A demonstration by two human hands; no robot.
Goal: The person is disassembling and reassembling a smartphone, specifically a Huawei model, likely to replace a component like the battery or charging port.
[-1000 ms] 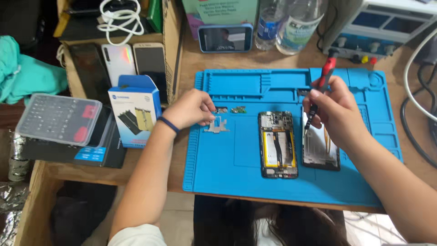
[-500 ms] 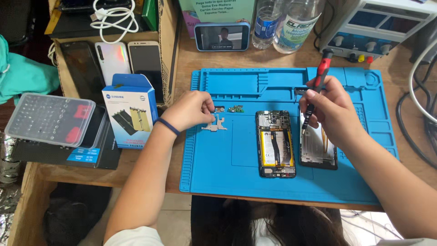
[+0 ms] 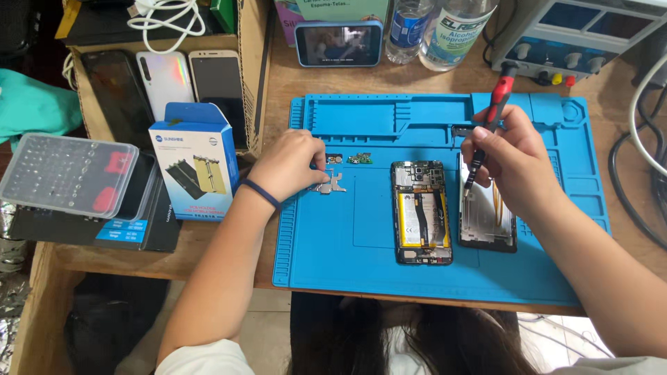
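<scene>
Presently, R hand (image 3: 511,156) is closed around a red-and-black screwdriver (image 3: 490,118), handle up and tilted toward the far edge, tip down at the top of the opened phone frame (image 3: 486,215). L hand (image 3: 292,163) rests palm-down on the mat, fingers curled at a small silver metal bracket (image 3: 330,184); cannot tell whether it pinches the bracket or only touches it. A dark band sits on the L wrist.

Between the hands lies the phone body (image 3: 420,212), back off, battery and boards exposed, just beside the frame, both lengthwise toward the person. Two small loose boards (image 3: 351,159) lie just past the bracket.

Surface: blue silicone work mat (image 3: 347,257) w/ moulded trays along its far edge, laid on a brown wooden bench (image 3: 215,246). L of mat: blue-and-white carton (image 3: 198,163) standing upright, then a clear plastic bit case (image 3: 66,173) on dark flat packs. Behind those, an open cardboard box (image 3: 246,62) holds three phones side by side, white cable (image 3: 167,17) above them.

Far edge: small phone (image 3: 339,43) propped w/ lit screen, two clear bottles (image 3: 434,28), a bench power supply (image 3: 590,35) w/ coloured knobs. Dark cables (image 3: 625,173) loop off the R side. Teal cloth (image 3: 31,111) at far L. Floor below the bench is dim; detail not readable.
</scene>
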